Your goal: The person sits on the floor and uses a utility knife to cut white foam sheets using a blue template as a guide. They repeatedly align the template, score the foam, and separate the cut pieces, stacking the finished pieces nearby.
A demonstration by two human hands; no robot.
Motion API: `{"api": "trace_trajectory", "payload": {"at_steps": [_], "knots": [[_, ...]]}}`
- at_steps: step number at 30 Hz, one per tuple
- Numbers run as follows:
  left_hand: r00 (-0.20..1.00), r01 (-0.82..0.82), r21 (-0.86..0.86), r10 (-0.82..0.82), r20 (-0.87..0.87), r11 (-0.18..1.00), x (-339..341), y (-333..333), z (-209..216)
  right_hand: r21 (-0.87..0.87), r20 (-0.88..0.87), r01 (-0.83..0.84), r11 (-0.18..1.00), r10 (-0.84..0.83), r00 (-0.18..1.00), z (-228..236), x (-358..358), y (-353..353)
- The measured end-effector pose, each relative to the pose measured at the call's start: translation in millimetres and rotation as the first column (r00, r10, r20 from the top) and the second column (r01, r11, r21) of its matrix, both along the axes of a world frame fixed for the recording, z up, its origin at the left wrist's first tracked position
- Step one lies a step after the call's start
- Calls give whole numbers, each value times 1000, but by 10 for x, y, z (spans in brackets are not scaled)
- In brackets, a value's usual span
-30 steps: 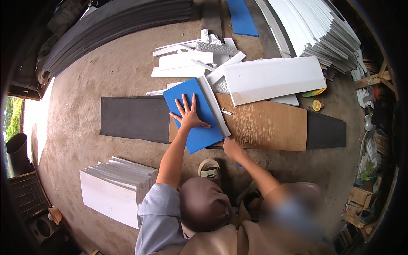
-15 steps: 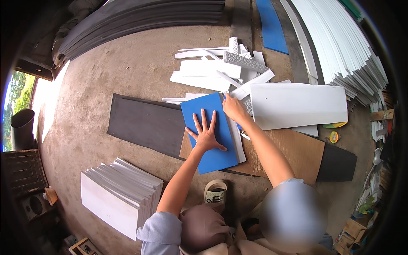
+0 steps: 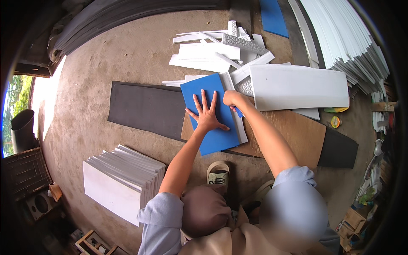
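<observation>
My left hand (image 3: 207, 116) lies flat with spread fingers on a blue rectangular board (image 3: 227, 138). Beneath that board a white foam sheet (image 3: 243, 132) shows as a strip along its right side. At the board's right edge, my right hand (image 3: 234, 100) is closed round a blue-handled cutter (image 3: 239, 113); only a bit of the handle shows and its blade is hidden. Board and sheet rest on a brown panel (image 3: 293, 131), which lies over a long dark sheet (image 3: 146, 108).
White foam offcuts (image 3: 208, 52) are heaped beyond the board. A large white sheet (image 3: 299, 87) lies to the right, near a roll of tape (image 3: 335, 122). One stack of white sheets (image 3: 114, 182) stands at near left, another (image 3: 340, 38) at far right.
My right hand has slid toward me along the board's right edge. The left hand stays pressed on the board. The whole scene sits higher in the view.
</observation>
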State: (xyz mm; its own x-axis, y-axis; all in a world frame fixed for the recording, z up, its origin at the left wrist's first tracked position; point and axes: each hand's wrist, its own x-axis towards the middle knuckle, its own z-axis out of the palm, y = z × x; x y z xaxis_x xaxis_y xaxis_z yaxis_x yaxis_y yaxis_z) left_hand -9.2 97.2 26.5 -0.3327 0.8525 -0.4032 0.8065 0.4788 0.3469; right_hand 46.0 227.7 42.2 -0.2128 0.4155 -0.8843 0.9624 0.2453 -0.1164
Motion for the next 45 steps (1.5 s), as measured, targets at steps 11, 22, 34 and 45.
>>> {"api": "trace_trajectory", "payload": {"at_steps": [11, 22, 34, 45], "knots": [[999, -1, 8, 1, -33, 1000, 31, -19, -10, 252, -235, 140, 958, -80, 969, 32, 1358, -1557], [998, 36, -52, -38, -50, 998, 55, -8, 8, 511, -352, 183, 840, 11, 936, -273, 1699, -2127], [998, 32, 7, -31, -49, 999, 33, 17, -8, 525, -534, 314, 791, 19, 845, 177, 900, -579], [1000, 10, 14, -10, -16, 1000, -1, -20, -13, 475, -503, 166, 864, 112, 857, -147, -86, 151]]}}
